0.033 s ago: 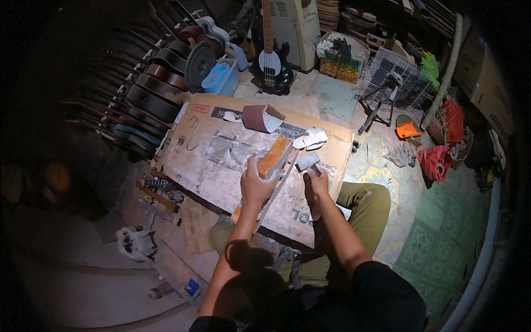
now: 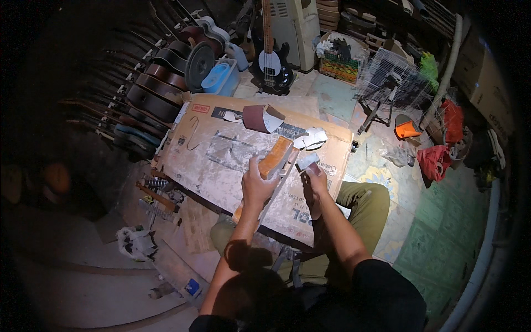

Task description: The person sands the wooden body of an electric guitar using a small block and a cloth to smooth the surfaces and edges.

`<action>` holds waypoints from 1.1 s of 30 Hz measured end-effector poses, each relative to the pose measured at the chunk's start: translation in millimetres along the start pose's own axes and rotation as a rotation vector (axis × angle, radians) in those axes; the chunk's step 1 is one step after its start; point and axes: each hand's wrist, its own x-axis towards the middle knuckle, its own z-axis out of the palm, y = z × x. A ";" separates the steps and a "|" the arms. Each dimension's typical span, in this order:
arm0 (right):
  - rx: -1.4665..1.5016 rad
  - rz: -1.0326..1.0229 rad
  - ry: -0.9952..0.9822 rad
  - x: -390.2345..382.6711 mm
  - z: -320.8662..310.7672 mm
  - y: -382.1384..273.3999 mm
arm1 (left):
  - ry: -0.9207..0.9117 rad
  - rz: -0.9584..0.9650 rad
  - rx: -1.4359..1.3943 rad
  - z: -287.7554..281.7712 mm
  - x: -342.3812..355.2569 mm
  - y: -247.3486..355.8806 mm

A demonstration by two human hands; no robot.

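My left hand (image 2: 258, 182) is closed around a long orange-brown wooden piece (image 2: 276, 156) with a pale, dusty side edge. Its lower end shows again beside my wrist, above my lap; the middle is hidden by my hand and forearm. Just to the right, my right hand (image 2: 316, 181) grips a small pale block (image 2: 307, 161) with a brown, sandpaper-like strip under the thumb. The block is held close to the wooden piece, with a narrow gap between them. Beyond both hands, a curled sheet of dark red sandpaper (image 2: 255, 119) stands on the dusty cardboard (image 2: 193, 160).
Crumpled white paper (image 2: 311, 138) lies on the cardboard. Rows of guitars (image 2: 149, 91) stand at the far left, and a black bass guitar (image 2: 273, 69) at the back. A wire cage (image 2: 406, 72), red bags (image 2: 435, 162) and an orange object (image 2: 408, 129) are to the right.
The wooden piece has turned slightly in my left hand. My right hand has shifted a little on the block, and more of the brown strip shows.
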 end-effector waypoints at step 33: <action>0.026 0.143 -0.289 -132.4 -84.2 -67.7 | -0.092 0.009 0.047 -12.0 -8.9 -1.7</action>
